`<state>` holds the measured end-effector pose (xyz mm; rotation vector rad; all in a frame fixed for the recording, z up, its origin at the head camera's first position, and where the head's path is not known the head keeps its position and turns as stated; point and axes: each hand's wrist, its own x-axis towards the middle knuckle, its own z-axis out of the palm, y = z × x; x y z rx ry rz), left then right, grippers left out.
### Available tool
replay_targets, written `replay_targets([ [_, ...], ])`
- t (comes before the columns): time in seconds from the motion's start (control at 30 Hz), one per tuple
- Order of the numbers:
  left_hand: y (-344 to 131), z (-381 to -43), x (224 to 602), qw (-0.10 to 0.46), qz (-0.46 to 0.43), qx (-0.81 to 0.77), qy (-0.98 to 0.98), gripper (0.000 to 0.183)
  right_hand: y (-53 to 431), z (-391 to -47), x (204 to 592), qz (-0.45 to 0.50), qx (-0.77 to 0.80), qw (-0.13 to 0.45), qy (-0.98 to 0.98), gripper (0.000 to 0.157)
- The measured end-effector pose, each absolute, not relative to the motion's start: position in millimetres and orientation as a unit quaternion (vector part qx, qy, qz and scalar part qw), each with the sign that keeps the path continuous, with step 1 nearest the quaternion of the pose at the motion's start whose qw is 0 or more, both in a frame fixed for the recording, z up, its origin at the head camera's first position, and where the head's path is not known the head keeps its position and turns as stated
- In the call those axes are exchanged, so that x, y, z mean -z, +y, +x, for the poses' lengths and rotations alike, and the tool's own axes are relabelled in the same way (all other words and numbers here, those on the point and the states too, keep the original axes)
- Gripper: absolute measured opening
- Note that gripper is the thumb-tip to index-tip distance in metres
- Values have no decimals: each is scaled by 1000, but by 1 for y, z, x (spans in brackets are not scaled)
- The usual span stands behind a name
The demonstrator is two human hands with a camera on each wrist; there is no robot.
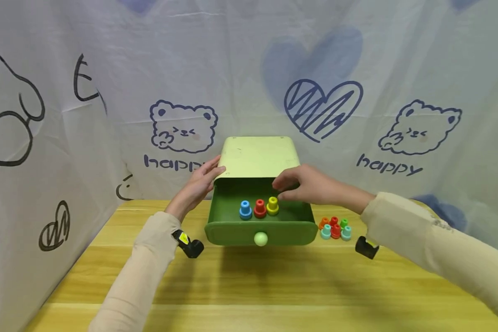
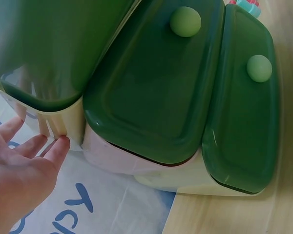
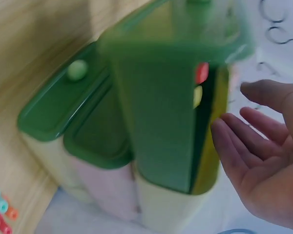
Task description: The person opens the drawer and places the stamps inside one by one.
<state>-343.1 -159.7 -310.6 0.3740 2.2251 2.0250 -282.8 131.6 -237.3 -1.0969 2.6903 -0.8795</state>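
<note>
A small chest of drawers (image 1: 259,157) stands with its green top drawer (image 1: 232,233) pulled out. Inside are a blue peg (image 1: 245,210), a red peg (image 1: 260,209) and a yellow peg (image 1: 272,206) in a row. My left hand (image 1: 199,184) rests its fingertips against the chest's left side, fingers mostly straight, as the left wrist view also shows. Above the drawer's right part, my right hand (image 1: 311,184) hovers near the yellow peg with loosely bent fingers. Nothing is between its fingers in the right wrist view, where the open drawer (image 3: 156,117) looks blurred.
Several coloured pegs (image 1: 335,230) stand on the wooden table (image 1: 274,295) right of the chest. Below the open drawer are two closed drawers, the middle (image 2: 151,83) and the bottom (image 2: 244,117), with round knobs. A printed cloth (image 1: 249,69) hangs behind.
</note>
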Motion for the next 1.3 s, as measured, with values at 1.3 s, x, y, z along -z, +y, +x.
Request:
replay_targets([
  [1.3,-157,-341,309,48,106,-675,728,65,83,-182,331,-165,474,-127,855,17],
])
